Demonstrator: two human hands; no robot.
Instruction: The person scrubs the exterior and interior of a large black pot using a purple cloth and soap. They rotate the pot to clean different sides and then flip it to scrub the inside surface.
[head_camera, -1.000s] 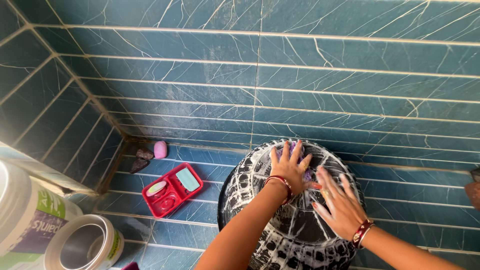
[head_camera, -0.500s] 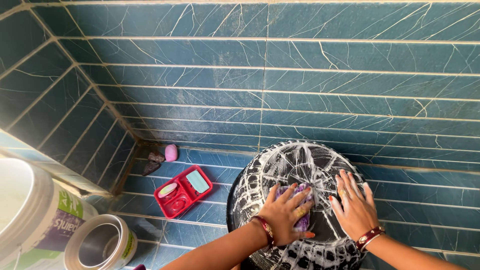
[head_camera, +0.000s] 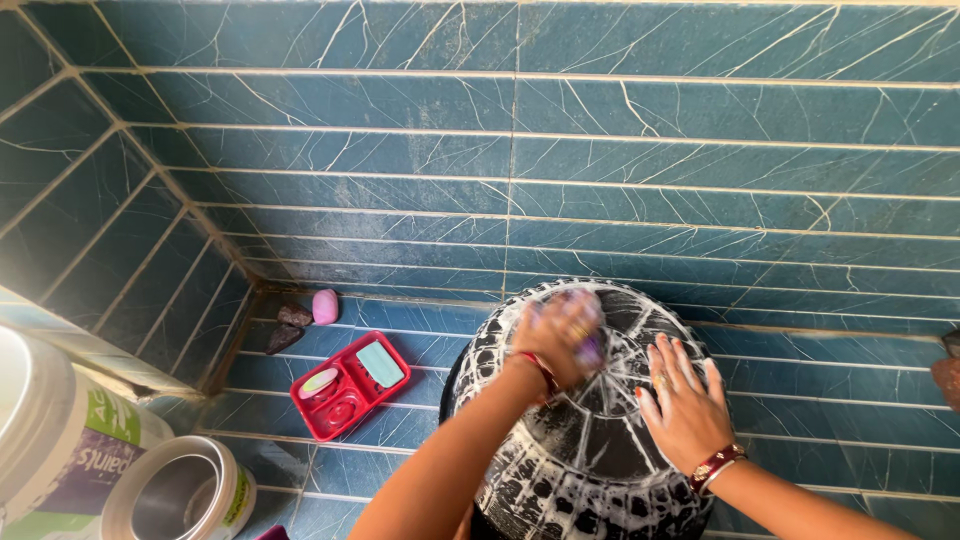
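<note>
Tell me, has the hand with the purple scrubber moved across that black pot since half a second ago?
Yes. The left hand slid away from the person, up the soapy black pot toward its far rim; the right hand stayed flat beside it.

Soap tray left of pot; buckets far left.

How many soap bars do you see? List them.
3: a pink soap bar on the floor by the corner, and a teal soap bar and a pale sliver in the red tray.
</note>
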